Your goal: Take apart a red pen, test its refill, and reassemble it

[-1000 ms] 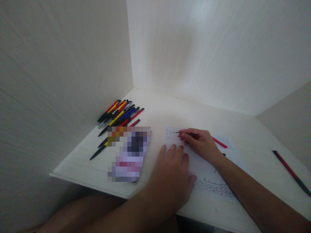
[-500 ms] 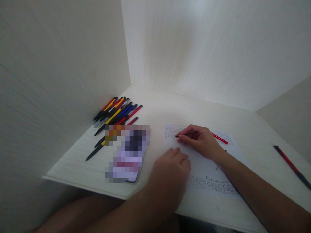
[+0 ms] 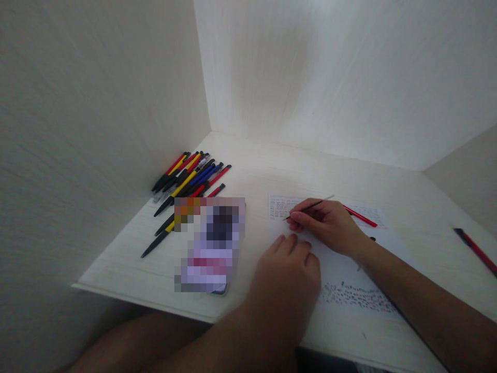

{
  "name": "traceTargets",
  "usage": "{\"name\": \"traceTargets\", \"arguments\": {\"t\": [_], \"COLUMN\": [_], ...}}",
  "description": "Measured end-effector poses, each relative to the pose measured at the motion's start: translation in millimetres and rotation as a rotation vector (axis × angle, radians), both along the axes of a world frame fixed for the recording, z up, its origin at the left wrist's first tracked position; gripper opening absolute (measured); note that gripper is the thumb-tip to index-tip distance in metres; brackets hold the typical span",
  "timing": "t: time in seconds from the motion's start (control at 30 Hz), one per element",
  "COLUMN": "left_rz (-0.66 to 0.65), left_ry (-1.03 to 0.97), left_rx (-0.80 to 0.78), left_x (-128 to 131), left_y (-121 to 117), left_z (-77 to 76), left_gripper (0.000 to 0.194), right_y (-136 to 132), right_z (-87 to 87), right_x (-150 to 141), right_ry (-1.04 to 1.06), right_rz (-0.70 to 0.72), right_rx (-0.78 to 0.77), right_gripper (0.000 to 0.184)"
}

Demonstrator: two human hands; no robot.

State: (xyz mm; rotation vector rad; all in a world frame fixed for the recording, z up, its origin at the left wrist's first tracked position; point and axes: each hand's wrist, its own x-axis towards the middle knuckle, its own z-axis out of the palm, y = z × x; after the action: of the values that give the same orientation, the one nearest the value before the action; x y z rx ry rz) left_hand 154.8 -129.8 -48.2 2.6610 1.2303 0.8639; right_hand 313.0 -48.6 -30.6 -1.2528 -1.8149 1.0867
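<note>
My right hand (image 3: 330, 225) grips a thin pen refill (image 3: 308, 207), its tip touching the top left of a white sheet of paper (image 3: 341, 269) covered in small scribbles. A red pen barrel (image 3: 360, 216) lies on the sheet just behind that hand. My left hand (image 3: 289, 272) rests palm down on the sheet's left edge, fingers curled, holding nothing.
A pile of several pens (image 3: 190, 178) in red, yellow, blue and black lies in the left corner of the white desk (image 3: 256, 171). A blurred flat item (image 3: 209, 243) sits beside them. Another red and black pen (image 3: 476, 250) lies at the far right. White walls enclose the desk.
My left hand's fingers have curled in from flat. My right hand has shifted a little along the top of the sheet with the refill. The view has drifted slightly.
</note>
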Motion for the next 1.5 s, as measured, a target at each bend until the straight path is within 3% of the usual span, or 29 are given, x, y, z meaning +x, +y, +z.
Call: {"name": "traceTargets", "arguments": {"t": [0.13, 0.4, 0.67, 1.07, 1.5], "left_rz": [0.041, 0.099, 0.079, 0.061, 0.028], "left_ry": [0.018, -0.031, -0.018, -0.014, -0.031], "left_rx": [0.043, 0.088, 0.069, 0.01, -0.021], "left_x": [3.5, 7.8, 6.4, 4.4, 4.0], "left_y": [-4.2, -6.8, -9.1, -11.1, -10.2], "left_z": [-1.1, -1.9, 0.7, 3.6, 7.6], "left_gripper": [0.008, 0.005, 0.006, 0.014, 0.008], "right_y": [1.5, -1.3, -3.0, -0.8, -3.8], "right_z": [-0.9, 5.9, 4.4, 2.5, 2.5], "right_x": [-4.6, -18.7, -24.8, -20.0, -23.9], "right_ry": [0.089, -0.063, -0.049, -0.041, -0.076], "right_rz": [-0.02, -0.013, -0.095, -0.051, -0.039], "right_rx": [-0.049, 0.035, 0.052, 0.011, 0.105], "right_gripper": [0.016, 0.008, 0.011, 0.012, 0.006]}}
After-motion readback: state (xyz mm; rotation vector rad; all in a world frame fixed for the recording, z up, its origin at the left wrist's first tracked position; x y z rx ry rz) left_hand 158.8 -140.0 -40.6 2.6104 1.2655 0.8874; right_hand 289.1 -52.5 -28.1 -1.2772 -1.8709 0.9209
